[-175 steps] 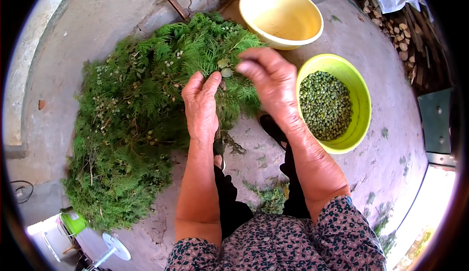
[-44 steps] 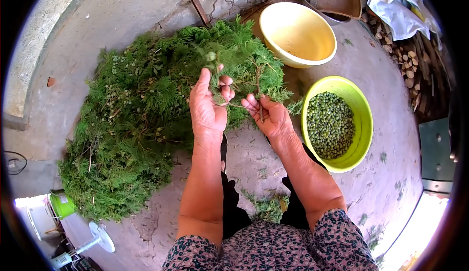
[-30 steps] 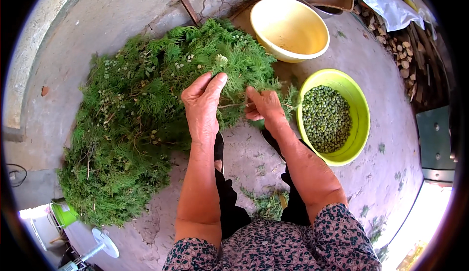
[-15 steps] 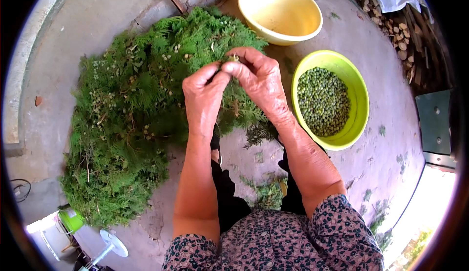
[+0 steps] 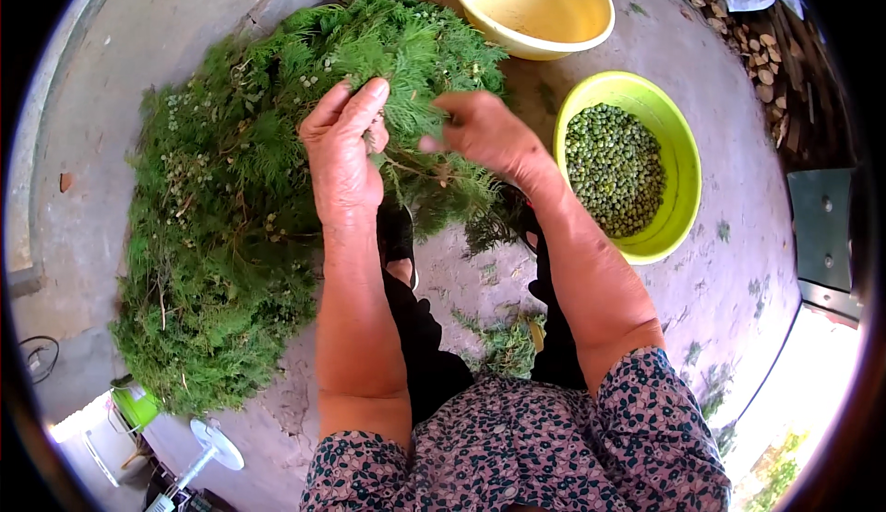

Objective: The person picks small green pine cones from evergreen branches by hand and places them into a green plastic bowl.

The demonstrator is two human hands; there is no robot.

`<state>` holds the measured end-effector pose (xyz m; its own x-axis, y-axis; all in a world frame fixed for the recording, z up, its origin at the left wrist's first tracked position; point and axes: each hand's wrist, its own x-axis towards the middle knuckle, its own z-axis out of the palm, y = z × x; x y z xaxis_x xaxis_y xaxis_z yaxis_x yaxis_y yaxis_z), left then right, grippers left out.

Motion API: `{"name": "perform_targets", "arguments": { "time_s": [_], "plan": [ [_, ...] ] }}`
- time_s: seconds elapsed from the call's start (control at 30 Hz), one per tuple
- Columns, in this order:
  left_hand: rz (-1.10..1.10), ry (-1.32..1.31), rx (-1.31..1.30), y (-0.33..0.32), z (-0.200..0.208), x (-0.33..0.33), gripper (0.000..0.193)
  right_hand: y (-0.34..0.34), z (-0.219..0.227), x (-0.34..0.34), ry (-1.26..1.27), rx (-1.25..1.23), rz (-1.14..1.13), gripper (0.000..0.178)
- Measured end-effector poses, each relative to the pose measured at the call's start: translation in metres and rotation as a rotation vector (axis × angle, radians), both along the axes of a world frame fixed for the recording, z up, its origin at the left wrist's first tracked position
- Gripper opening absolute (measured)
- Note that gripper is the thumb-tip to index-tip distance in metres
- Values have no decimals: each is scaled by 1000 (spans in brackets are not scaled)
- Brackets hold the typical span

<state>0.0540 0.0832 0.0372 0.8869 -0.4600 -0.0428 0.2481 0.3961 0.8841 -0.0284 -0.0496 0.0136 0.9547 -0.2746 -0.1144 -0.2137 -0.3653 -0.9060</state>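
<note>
A large heap of green conifer branches (image 5: 217,235) with pale seed cones spreads over the ground at left and centre. Over its right part my left hand (image 5: 349,157) is closed, thumb against fingers, around what looks like a conifer sprig (image 5: 399,58) whose feathery leaves rise past the fingertips. My right hand (image 5: 494,141) is apart from it, to the right, above the heap's edge; its fingers are curled and smeared by motion, so their grip cannot be made out. Right of that hand stands a lime-green basin (image 5: 681,180) partly filled with small round green cones (image 5: 614,169).
An upright yellow basin (image 5: 535,46) stands behind the heap. Split firewood (image 5: 766,65) is stacked at the far right, near a dark green metal panel (image 5: 821,226). A small green bucket (image 5: 137,405) is at the lower left. Loose sprigs (image 5: 508,351) lie between my feet.
My hands, which were together at the fingertips, have moved apart. The left went left and the right moved slightly right. The view has shifted a little, so the basins appear higher.
</note>
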Motion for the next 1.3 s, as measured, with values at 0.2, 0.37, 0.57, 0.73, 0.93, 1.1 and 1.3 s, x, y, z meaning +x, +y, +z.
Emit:
{"name": "perform_targets", "arguments": {
  "time_s": [0.2,0.37,0.57,0.73,0.93,1.1,1.3],
  "plan": [
    [-28,-120,21,-15,-2,-18,7,36,-15,-1,271,-677,298,35],
    [-172,-211,96,-28,-4,-42,14,20,-48,-12,359,-435,142,30],
    [-207,-424,118,-29,11,-49,32,-13,-69,-16,105,-719,67,19],
    [356,66,28,-14,-11,1,38,-38,-41,-30,-51,-570,-106,17],
    [202,329,-10,-13,-31,-3,16,-27,-15,-35,-279,-456,-238,13],
    [75,464,-56,-30,-46,-14,15,-3,-4,-37,-366,-482,-256,12],
    [-2,141,347,-26,-26,-3,18,34,6,-46,-568,-627,-63,4]
  ]
}}
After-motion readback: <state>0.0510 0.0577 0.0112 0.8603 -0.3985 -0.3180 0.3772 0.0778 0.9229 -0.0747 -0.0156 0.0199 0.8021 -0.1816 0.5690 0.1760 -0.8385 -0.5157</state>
